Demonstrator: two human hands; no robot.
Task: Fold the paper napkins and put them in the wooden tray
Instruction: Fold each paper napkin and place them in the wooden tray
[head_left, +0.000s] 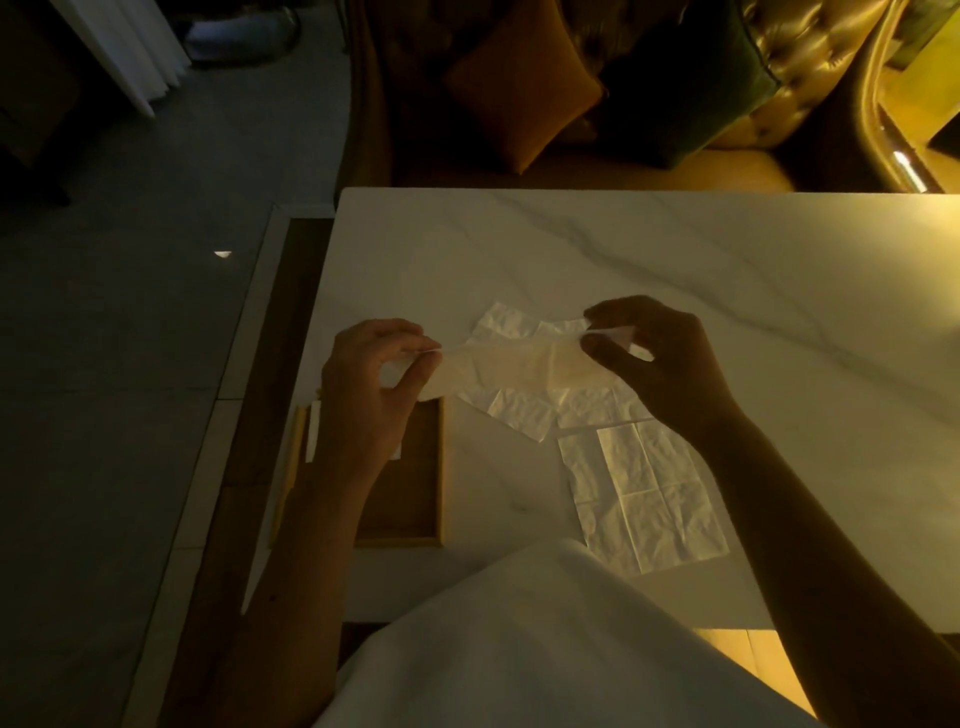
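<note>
I hold one white paper napkin (511, 366) stretched in the air above the marble table (675, 249). My left hand (371, 387) pinches its left end and my right hand (660, 358) pinches its right end. Under it, more unfolded napkins lie flat: one (519, 413) beneath the held one and a larger one (644, 499) nearer to me on the right. The wooden tray (415, 478) sits at the table's left front, partly hidden by my left forearm. A white folded napkin (312, 431) shows at the tray's left edge.
The table's left edge runs beside a dark floor strip. A sofa with an orange cushion (519, 88) and a dark green cushion (691, 78) stands behind the table. My white garment (519, 654) covers the table's near edge.
</note>
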